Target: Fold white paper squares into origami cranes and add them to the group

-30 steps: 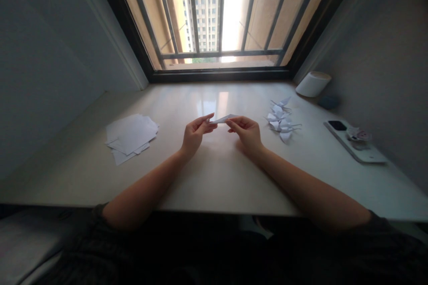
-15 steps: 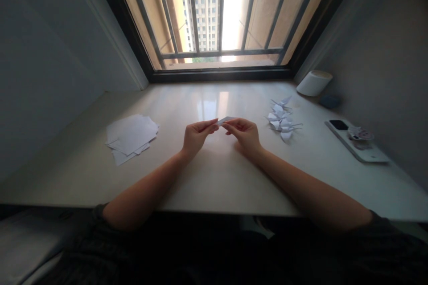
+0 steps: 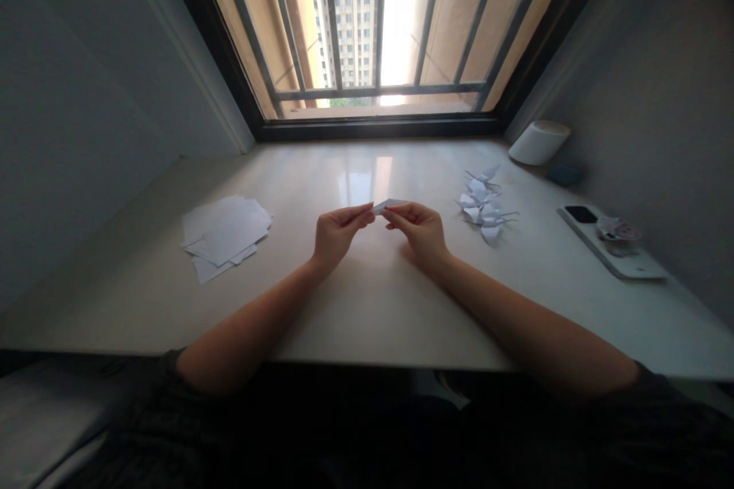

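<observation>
A small folded piece of white paper [image 3: 385, 205] hangs just above the pale desk [image 3: 367, 298], pinched from both sides. My left hand [image 3: 337, 231] closes its fingertips on the paper's left end. My right hand [image 3: 420, 230] pinches the right end, fingers curled. A loose stack of white paper sheets [image 3: 225, 234] lies on the desk to the left of my left hand. A pile of several folded white paper cranes [image 3: 482, 204] sits to the right of my right hand.
A white phone [image 3: 612, 250] with a small object on it lies at the right, near the wall. A white roll [image 3: 537, 142] and a dark small item [image 3: 563, 173] stand at the back right corner. A barred window runs along the desk's far edge.
The paper looks shorter now than a second ago, and my fingertips have drawn closer together on it. Both hands stayed in the same spot.
</observation>
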